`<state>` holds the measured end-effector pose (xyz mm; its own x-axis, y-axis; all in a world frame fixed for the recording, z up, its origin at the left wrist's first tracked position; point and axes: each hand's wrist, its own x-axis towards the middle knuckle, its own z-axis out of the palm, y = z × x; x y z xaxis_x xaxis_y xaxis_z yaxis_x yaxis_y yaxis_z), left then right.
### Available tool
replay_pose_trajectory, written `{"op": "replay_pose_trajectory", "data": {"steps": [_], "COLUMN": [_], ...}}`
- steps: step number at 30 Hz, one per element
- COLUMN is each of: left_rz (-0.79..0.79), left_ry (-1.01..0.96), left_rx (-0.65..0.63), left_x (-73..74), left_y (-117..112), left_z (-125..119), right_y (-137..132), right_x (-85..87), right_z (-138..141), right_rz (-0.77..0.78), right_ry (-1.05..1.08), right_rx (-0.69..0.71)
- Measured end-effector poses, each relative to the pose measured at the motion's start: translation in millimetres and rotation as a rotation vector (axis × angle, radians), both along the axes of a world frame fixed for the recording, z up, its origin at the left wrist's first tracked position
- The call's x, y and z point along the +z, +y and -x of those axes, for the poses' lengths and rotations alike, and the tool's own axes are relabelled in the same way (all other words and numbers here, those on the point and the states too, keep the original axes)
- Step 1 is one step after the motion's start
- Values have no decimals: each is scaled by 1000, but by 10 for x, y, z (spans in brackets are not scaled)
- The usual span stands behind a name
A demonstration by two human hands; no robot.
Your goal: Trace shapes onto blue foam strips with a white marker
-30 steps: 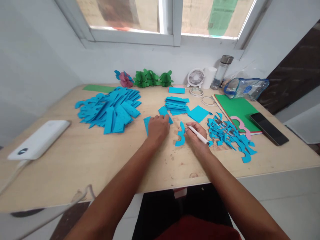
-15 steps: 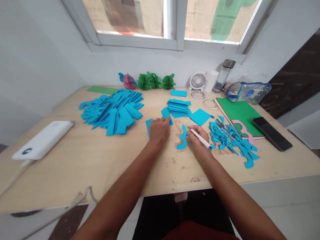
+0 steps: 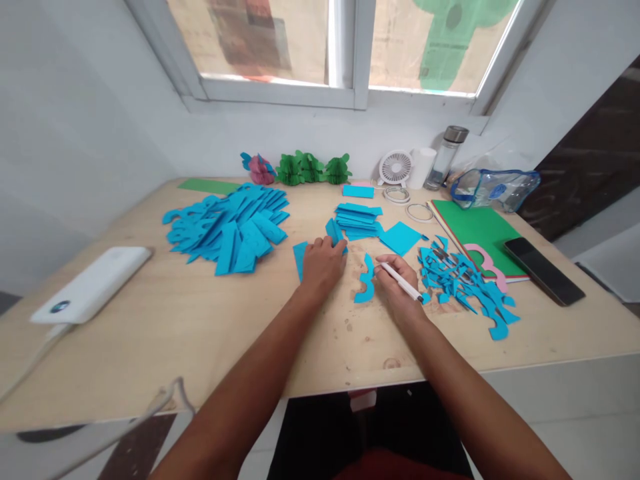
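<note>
My left hand [image 3: 323, 263] is closed, with its curled fingertips at the near edge of a folded blue paper [image 3: 334, 230], which looks partly raised. The hand partly covers this paper. Just left of the wrist lies another blue paper [image 3: 300, 257]. My right hand [image 3: 397, 283] holds a white pen [image 3: 401, 280] with a dark end, slanting between thumb and fingers. Between my hands a wavy blue paper cutout [image 3: 367, 283] lies flat on the wooden table [image 3: 320, 347].
A large pile of blue cutouts [image 3: 235, 227] lies left; stacked blue strips [image 3: 357, 219] lie ahead. Blue scraps [image 3: 460, 277], a green sheet [image 3: 485, 233] and a phone [image 3: 543, 270] are on the right. A power bank [image 3: 95, 283] sits far left; a small fan [image 3: 395, 167] stands behind.
My left hand has shifted slightly right, and the folded blue paper at its fingertips now stands up more. The right hand keeps the pen in the same place. The view has tilted slightly.
</note>
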<state>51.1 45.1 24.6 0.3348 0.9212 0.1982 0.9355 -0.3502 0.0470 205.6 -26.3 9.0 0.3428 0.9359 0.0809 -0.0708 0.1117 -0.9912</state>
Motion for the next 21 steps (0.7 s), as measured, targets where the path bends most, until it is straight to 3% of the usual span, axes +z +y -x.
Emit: {"op": "replay_pose_trajectory", "data": {"steps": [21], "left_rz": [-7], "left_ry": [-68], "left_rx": [28], "left_x": [6], "left_y": [-14], "left_z": [53], "right_y": [-4], "right_x": [51], "right_z": [9], "right_rz": [15], "right_ry": [-22], "right_rx": [-13]}}
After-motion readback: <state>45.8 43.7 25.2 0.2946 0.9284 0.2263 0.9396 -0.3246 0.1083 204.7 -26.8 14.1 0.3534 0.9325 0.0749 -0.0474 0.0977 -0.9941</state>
